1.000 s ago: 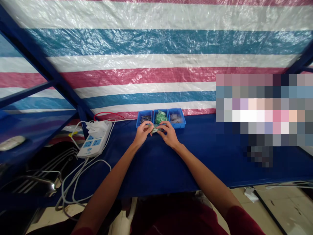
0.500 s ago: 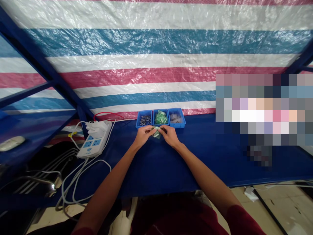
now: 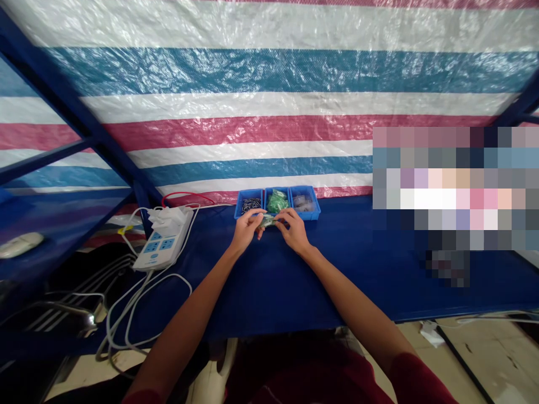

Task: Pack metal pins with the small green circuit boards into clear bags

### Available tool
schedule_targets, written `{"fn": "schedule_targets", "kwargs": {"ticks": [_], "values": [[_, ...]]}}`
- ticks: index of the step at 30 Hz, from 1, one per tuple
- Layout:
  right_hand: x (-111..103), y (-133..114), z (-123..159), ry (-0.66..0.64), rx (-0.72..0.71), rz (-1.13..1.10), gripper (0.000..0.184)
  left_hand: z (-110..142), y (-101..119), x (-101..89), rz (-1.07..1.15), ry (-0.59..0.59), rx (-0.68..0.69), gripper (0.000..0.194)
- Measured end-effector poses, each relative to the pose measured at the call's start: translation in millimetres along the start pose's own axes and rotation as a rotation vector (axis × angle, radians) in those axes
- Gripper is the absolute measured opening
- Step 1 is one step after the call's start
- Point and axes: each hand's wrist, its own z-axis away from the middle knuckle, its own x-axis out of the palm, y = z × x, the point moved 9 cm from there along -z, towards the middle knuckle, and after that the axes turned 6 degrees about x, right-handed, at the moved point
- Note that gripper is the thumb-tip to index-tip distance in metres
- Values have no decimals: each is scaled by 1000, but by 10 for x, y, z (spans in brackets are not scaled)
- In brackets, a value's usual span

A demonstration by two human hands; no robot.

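Between my hands, just in front of three small blue bins, is a small clear plastic bag (image 3: 268, 220) with a green tint; what it holds is too small to tell. My left hand (image 3: 244, 231) pinches its left side between thumb and fingers. My right hand (image 3: 295, 231) grips the right side the same way. Behind them, the left bin (image 3: 238, 205) holds dark metal screw-like pieces (image 3: 251, 206). Green plastic packets (image 3: 278, 201) fill the middle bin. In the right bin (image 3: 310, 215) lie clear plastic pieces (image 3: 302, 202).
A white power strip (image 3: 162, 247) with plugs and looping cables (image 3: 126, 308) lies on the blue table (image 3: 269, 286) to the left. A blue metal frame (image 3: 105, 157) slants up there. Striped sheeting (image 3: 269, 134) hangs behind. A blurred-out area covers the right side.
The bag has been raised and flattened; it hung lower between my hands before. My fingers have shifted, with the left fingers now stretched across its top edge.
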Motion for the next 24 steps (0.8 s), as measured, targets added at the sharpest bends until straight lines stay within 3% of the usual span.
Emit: {"fn": "schedule_targets", "kwargs": {"ticks": [4,8,11,15,18,20,24], "values": [[-15,160,-23,7,187,-153,19,2,59,8,-127,-34,80,44],[35,276,-15,7,340,-366,26,-11,188,-107,-431,73,229,35],[88,280,-11,-14,371,-440,28,-2,183,-172,-500,133,234,37],[74,262,-5,-22,379,-393,29,3,73,-187,-384,155,141,34],[-29,260,-1,47,376,-283,32,-71,101,-186,-349,219,158,29],[-71,263,2,73,375,-232,32,-195,145,-157,-371,239,183,23],[-66,271,5,65,364,-193,31,-586,137,14,-609,132,159,18]]}}
